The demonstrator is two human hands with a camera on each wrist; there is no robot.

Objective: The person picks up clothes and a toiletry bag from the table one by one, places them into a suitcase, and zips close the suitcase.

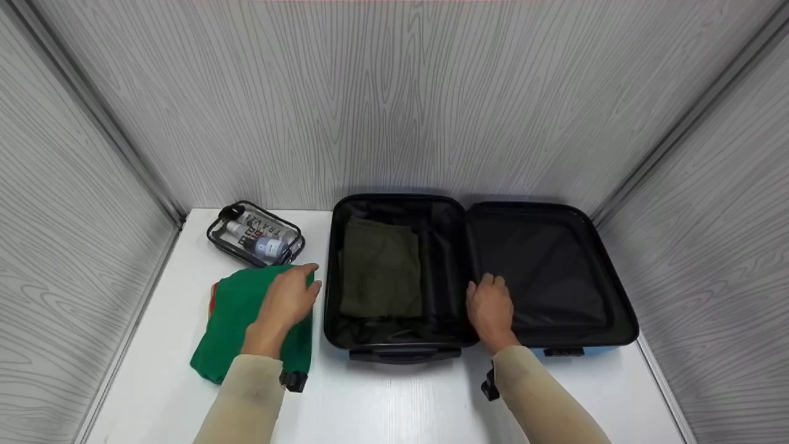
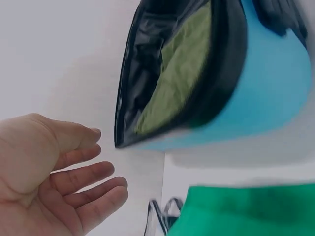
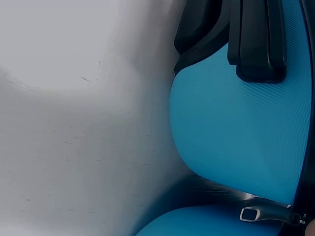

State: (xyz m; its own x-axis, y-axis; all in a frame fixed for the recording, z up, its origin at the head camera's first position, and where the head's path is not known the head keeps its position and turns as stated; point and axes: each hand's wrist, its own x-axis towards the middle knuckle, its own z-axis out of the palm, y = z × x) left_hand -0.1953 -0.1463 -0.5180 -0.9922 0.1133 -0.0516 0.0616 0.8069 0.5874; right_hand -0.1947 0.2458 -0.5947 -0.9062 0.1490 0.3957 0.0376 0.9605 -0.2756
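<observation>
An open blue suitcase (image 1: 338,333) with black lining lies flat, its two halves side by side. A folded olive-green cloth (image 1: 382,268) sits in the left half. My left hand (image 1: 288,299) is over a folded green cloth (image 1: 237,311), beside the suitcase; its fingers are spread and hold nothing in the left wrist view. My right hand (image 1: 491,308) is at the seam between the halves, fingers loosely bent. Only a fingertip (image 3: 310,229) of it shows in the right wrist view, near a metal zipper pull (image 3: 250,214).
Behind the green cloth lies a clear travel pouch (image 1: 256,233) with black edging and bottles inside. A bit of red fabric (image 1: 212,299) peeks out at the green cloth's left edge. Grey wood-grain walls (image 1: 394,92) enclose the white table (image 1: 382,407) at the back and sides.
</observation>
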